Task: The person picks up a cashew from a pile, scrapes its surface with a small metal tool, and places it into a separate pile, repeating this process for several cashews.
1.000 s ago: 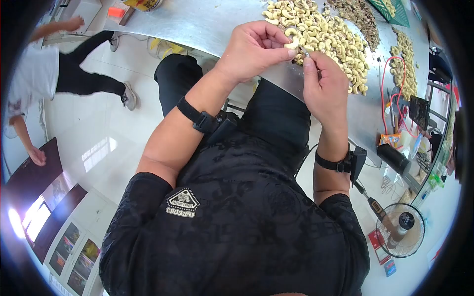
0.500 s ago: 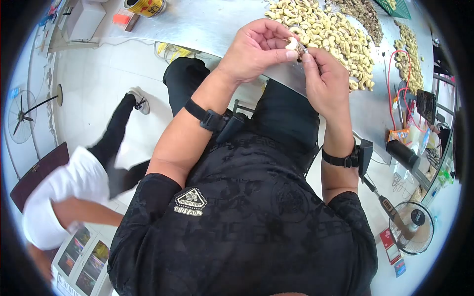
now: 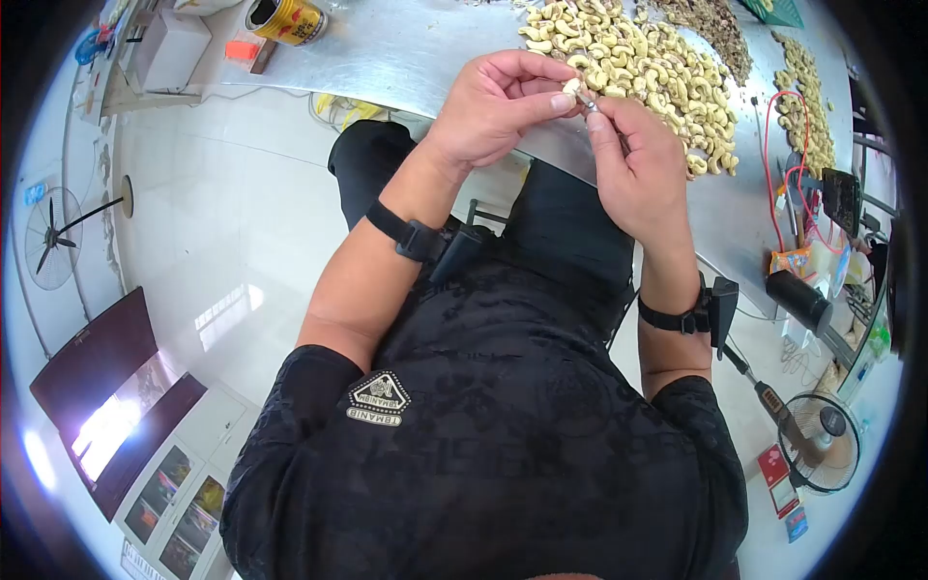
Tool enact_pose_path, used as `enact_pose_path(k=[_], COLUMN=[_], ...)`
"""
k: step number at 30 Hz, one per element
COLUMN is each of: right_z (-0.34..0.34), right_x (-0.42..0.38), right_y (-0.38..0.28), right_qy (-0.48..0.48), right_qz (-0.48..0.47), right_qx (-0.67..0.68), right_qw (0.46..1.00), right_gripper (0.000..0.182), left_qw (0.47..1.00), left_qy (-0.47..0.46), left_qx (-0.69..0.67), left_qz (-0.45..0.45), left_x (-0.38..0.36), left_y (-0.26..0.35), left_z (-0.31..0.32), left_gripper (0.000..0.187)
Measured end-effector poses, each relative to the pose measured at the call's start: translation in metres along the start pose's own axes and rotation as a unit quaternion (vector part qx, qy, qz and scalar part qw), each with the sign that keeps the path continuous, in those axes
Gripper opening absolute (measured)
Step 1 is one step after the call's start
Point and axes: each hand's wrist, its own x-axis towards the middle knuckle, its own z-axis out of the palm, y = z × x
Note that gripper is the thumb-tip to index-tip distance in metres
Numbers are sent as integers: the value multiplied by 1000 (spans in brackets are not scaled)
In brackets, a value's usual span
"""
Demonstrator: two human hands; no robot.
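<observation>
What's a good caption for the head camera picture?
Bare left hand pinches a pale cashew, bare right hand a thin metal tool, near a yellowish cashew pile on a silvery metal table.

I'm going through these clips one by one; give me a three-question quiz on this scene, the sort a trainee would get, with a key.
1. What do the fingers of the left hand hold?
A) an orange block
B) a cashew
C) a black cylinder

2. True or false: the right hand is gripping a red cable.

3. Fill in: on the metal table, the yellow can is to the person's ____ of the large cashew pile.

Key: 1. B; 2. False, it holds a slim metal tool by the cashew; 3. left.
</observation>
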Motion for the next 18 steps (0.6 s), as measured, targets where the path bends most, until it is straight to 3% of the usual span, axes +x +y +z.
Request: enact_pose_path(k=[13, 16, 18], right_z=[1, 3, 0], right_x=[1, 4, 3], right_y=[-4, 9, 8], right_qy=[6, 18, 19], right_qz=[-8, 53, 34], right_qx=[-6, -14, 7], right_qw=[1000, 998, 999], right_gripper=[11, 12, 12], left_qw=[1000, 1000, 999], left_qy=[16, 19, 28], left_qx=[0, -1, 1], left_qz=[19, 20, 23], left_x=[1, 0, 0], left_y=[-5, -5, -5], left_z=[-6, -7, -6], left_gripper=[23, 23, 23])
